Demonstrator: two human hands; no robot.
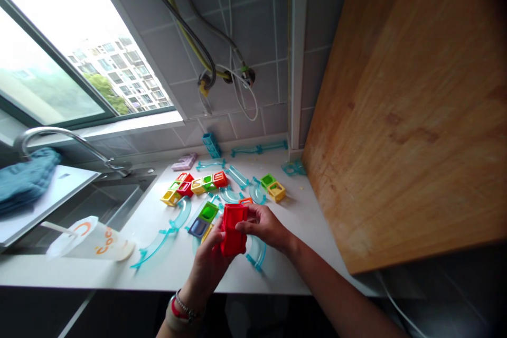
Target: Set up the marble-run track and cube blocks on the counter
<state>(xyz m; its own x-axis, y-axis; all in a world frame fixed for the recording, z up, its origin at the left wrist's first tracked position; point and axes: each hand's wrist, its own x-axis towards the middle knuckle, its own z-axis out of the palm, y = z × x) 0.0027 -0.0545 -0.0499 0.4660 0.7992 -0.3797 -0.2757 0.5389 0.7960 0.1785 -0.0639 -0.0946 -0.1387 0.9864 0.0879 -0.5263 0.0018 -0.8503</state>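
Both hands hold red toy blocks (234, 229) above the counter's front part; they look like two pieces joined end to end. My left hand (212, 251) grips them from the lower left, thumb on the side. From the right, my right hand (265, 226) pinches the upper part between thumb and fingers. Just left of them lie a green block (208, 212) and a blue block (198, 227), with a yellow block partly hidden by my left hand. Behind the hands is a row of yellow, green and red blocks (209, 182). Clear teal track pieces (256, 251) lie around and under my hands.
A plastic cup with a straw (93, 240) stands at the left by the sink (130, 195). Green and yellow blocks (273, 188) sit at the right. A wooden panel (404, 116) bounds the right side. Teal blocks (211, 145) stand by the tiled wall.
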